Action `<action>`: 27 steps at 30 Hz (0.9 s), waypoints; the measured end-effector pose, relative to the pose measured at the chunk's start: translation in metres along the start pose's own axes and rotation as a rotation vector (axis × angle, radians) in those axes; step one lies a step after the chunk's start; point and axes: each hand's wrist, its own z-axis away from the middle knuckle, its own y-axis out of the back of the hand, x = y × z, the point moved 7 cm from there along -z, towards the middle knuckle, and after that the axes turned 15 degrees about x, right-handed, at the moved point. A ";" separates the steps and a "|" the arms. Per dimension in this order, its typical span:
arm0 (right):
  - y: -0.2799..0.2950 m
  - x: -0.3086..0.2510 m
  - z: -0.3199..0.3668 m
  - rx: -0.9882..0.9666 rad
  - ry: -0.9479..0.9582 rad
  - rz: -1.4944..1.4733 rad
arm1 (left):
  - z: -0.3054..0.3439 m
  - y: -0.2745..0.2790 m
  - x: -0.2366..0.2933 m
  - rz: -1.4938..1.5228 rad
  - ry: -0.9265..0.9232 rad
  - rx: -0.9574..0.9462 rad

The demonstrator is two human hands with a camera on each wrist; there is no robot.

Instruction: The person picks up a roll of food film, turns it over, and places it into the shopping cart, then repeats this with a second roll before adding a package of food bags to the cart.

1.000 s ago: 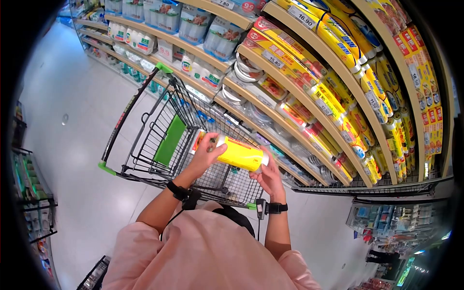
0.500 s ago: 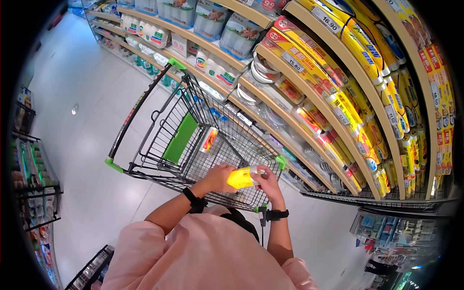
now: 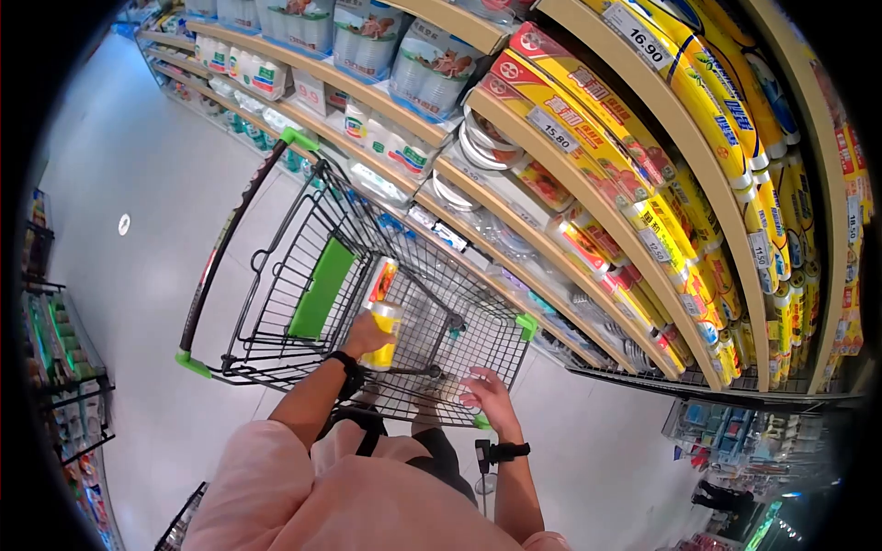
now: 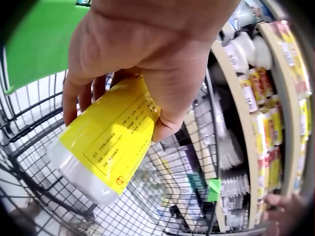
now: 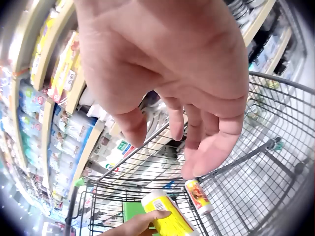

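Observation:
My left hand (image 3: 369, 336) grips a yellow roll with white ends (image 3: 384, 342) inside the shopping cart, over its wire floor. Up close in the left wrist view, the fingers of the left hand (image 4: 133, 64) curl round the far side of the yellow roll (image 4: 110, 140), the thumb on its near side. A second roll with a red and yellow label (image 3: 381, 279) lies in the cart just beyond, also seen in the right wrist view (image 5: 199, 197). My right hand (image 3: 491, 400), over the cart's near right corner, holds nothing, its fingers loosely bent.
The black wire cart (image 3: 303, 266) has a green panel (image 3: 322, 287) and green corners. Shelves of boxed and rolled goods (image 3: 588, 119) curve along the right and far side. Pale floor (image 3: 138, 303) lies to the left, with another display (image 3: 55, 340) at the far left.
My left hand has carried the yellow roll left and down into the cart, near the other roll. My right hand has let go of the roll and moved down, away from it.

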 end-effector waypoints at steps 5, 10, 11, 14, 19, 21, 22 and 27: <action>0.022 0.035 -0.005 0.082 -0.081 0.018 | -0.031 -0.006 -0.054 0.006 0.038 0.089; 0.029 0.043 -0.012 0.103 -0.161 0.042 | -0.038 -0.018 -0.082 0.000 0.102 0.110; 0.030 0.044 -0.014 0.104 -0.158 0.048 | -0.047 -0.036 -0.110 -0.053 0.092 0.179; 0.030 0.045 -0.026 0.111 -0.175 0.070 | -0.053 -0.050 -0.121 -0.191 0.176 0.042; 0.026 0.051 -0.032 0.133 -0.227 0.081 | -0.054 -0.057 -0.123 -0.299 0.297 -0.043; 0.026 0.063 -0.035 0.144 -0.251 0.088 | -0.059 -0.065 -0.134 -0.312 0.326 -0.030; 0.027 0.067 -0.037 0.156 -0.261 0.092 | -0.058 -0.061 -0.130 -0.333 0.349 -0.003; 0.029 0.087 -0.036 0.116 -0.290 0.052 | -0.058 -0.057 -0.121 -0.460 0.331 0.054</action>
